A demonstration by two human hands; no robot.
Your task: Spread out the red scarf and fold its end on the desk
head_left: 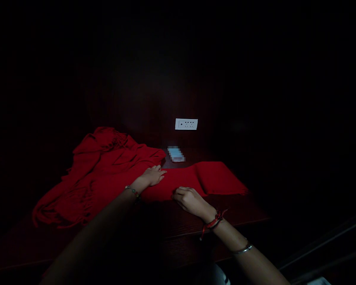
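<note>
A red fringed cloth (178,180) lies across the dark wooden surface, bunched into a heap at the left and flat in a strip toward the right, with a fold near its right part. My left hand (152,175) rests on the cloth at the middle, its fingers apart and pointing right. At the strip's near edge is my right hand (188,199), its fingers curled together against the cloth; whether the edge is pinched between them is too dark to tell. A beaded bracelet is on the left wrist; a red cord and a silver bangle are on the right arm.
Behind the cloth lies a small pale blue item (176,154), blurred by pixelation. A white socket panel (186,124) is on the dark wall. The front edge of the dark wooden surface (192,233) runs below my hands. Most of the surroundings are in deep shadow.
</note>
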